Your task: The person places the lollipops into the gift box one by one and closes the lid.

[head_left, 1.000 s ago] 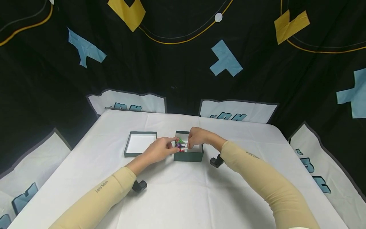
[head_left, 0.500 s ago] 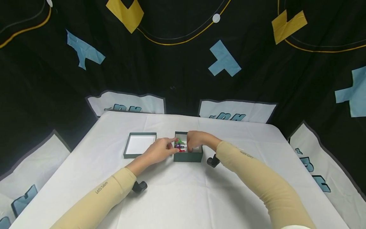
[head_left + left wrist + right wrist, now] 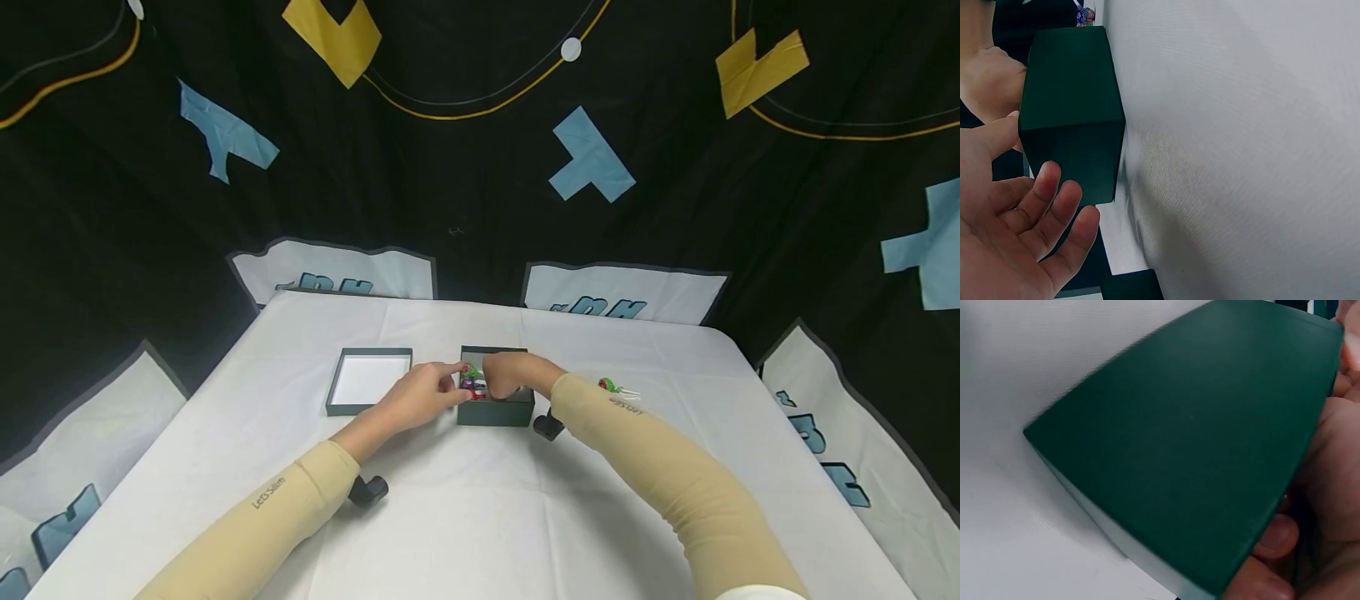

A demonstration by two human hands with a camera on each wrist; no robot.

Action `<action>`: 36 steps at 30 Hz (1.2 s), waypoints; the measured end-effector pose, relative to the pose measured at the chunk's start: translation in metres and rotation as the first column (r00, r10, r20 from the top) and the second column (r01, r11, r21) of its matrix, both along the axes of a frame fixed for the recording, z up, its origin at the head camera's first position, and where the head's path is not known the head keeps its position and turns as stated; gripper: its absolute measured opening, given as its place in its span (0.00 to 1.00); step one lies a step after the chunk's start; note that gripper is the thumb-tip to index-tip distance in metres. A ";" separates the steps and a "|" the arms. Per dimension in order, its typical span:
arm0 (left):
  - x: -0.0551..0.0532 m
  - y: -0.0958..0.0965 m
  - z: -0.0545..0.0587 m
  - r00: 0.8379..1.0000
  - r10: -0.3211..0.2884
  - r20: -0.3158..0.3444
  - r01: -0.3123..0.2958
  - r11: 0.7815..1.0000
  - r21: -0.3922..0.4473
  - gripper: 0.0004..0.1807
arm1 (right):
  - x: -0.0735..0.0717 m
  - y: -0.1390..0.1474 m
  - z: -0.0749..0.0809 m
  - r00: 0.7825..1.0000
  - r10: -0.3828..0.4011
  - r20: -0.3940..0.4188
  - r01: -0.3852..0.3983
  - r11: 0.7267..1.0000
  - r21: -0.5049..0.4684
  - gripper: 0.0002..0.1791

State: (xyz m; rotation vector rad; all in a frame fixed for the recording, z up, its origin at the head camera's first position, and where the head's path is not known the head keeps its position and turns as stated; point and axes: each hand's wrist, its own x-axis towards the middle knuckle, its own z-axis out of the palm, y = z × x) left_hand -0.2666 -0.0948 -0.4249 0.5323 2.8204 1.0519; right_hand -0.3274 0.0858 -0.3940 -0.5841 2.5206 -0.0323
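A dark green box (image 3: 495, 413) with a pale inside stands near the middle of the table. Colourful wrapped lollipops (image 3: 474, 385) in red, green and purple lie in its left part. My left hand (image 3: 420, 390) steadies its left end, index finger and thumb at the rim, the other fingers loose beside the wall (image 3: 1069, 156). My right hand (image 3: 510, 375) reaches down into the box from the right. Its fingertips (image 3: 1275, 536) show curled past the box's edge in the right wrist view; I cannot tell whether they hold anything.
The box's lid (image 3: 369, 379) lies left of the box, white inside up. More wrapped lollipops (image 3: 609, 386) with white sticks lie on the white-covered table (image 3: 465, 517), right of the box and partly behind my right sleeve. A black curtain (image 3: 465, 192) hangs behind.
My right hand has moved slightly left and deeper into the box, its sleeve shifting left and uncovering lollipops on the table. My left hand keeps its place at the box.
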 end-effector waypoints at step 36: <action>0.002 -0.001 0.003 1.000 0.003 0.003 -0.003 1.000 -0.010 0.34 | 0.005 0.019 0.024 0.998 0.051 -0.033 -0.055 0.990 -0.130 0.02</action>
